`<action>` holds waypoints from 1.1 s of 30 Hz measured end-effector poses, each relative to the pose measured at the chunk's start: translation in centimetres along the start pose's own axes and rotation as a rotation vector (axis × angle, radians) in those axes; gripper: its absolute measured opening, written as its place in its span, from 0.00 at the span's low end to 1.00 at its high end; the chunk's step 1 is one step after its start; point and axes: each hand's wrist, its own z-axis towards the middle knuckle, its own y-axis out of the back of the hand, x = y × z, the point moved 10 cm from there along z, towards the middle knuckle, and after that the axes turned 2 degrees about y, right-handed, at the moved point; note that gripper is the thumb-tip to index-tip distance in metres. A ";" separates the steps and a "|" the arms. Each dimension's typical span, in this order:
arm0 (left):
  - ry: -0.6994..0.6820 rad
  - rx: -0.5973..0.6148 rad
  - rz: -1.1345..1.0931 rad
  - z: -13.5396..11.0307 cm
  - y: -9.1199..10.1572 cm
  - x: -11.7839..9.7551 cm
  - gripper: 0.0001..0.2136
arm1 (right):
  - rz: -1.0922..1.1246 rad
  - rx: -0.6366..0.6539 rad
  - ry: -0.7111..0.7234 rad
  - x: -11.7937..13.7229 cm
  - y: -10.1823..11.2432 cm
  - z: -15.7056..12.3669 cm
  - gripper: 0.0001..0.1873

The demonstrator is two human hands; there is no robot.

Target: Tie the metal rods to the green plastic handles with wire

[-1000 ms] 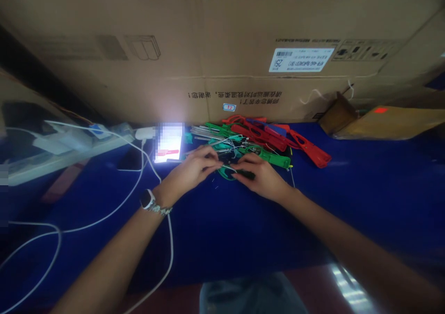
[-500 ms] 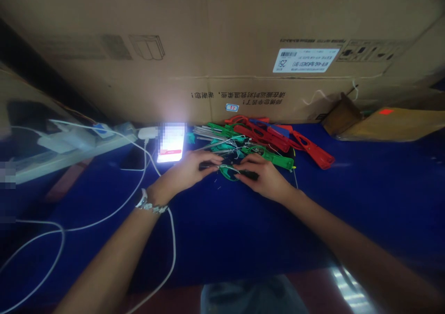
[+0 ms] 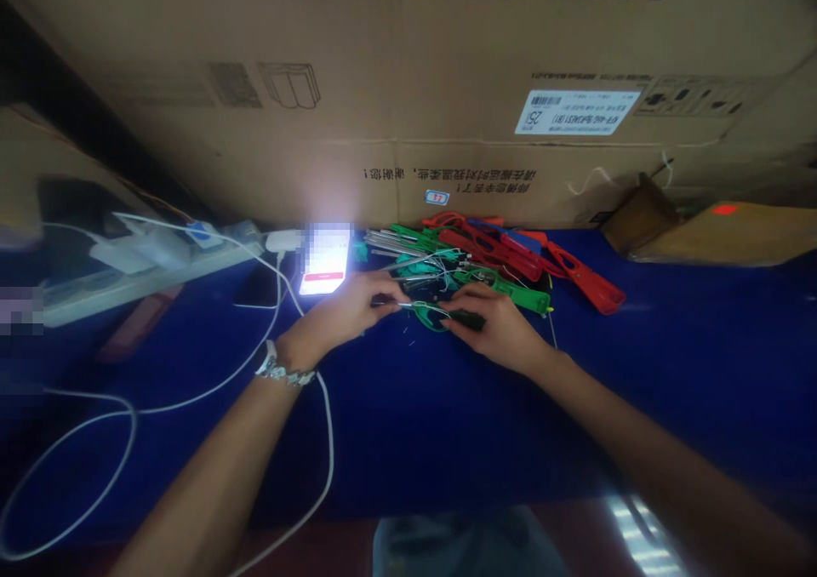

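My left hand [image 3: 341, 315] lies on the blue cloth with its fingers closed round a thin dark piece [image 3: 383, 301] at the edge of a pile. My right hand [image 3: 498, 326] faces it, fingers pinched on a small black part [image 3: 469, 322] beside a green loop-handled tool [image 3: 426, 313]. The two hands almost meet over that green tool. Just behind them lies a heap of green plastic tools [image 3: 504, 288], red ones [image 3: 574, 275] and metal rods [image 3: 386, 243] with thin wires. A watch sits on my left wrist.
A lit phone [image 3: 325, 258] lies left of the pile, with a white cable [image 3: 274, 305] running to a power strip [image 3: 146, 258] at the left. A large cardboard box [image 3: 408, 92] walls off the back. A smaller brown box [image 3: 721, 232] lies at the right.
Both hands stayed at the pile and shifted only slightly; my left fingers moved from a pinch near the right hand to grasp the thin dark piece. The view drifted a little.
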 end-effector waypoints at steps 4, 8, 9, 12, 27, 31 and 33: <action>-0.033 -0.016 0.023 0.0 0.0 -0.3 0.05 | -0.011 0.033 -0.017 0.2 -0.1 0.2 0.08; -0.096 -0.036 0.042 0.0 0.2 -0.9 0.07 | -0.030 0.065 -0.025 0.3 -0.2 0.5 0.08; -0.106 -0.037 0.050 0.0 0.2 -1.0 0.07 | -0.035 0.071 -0.023 0.3 -0.2 0.5 0.08; -0.112 -0.034 0.070 0.0 0.2 -1.1 0.07 | -0.037 0.078 -0.014 0.3 -0.2 0.6 0.08; -0.066 -0.024 0.120 0.1 -0.1 -0.5 0.07 | -0.030 0.112 -0.038 0.5 -0.6 0.6 0.08; -0.033 -0.046 0.138 0.1 -0.2 0.3 0.06 | -0.047 0.137 -0.043 1.0 -0.6 0.8 0.13; -0.016 -0.058 0.152 0.0 -0.2 0.7 0.05 | -0.065 0.162 -0.037 1.3 -0.6 0.8 0.18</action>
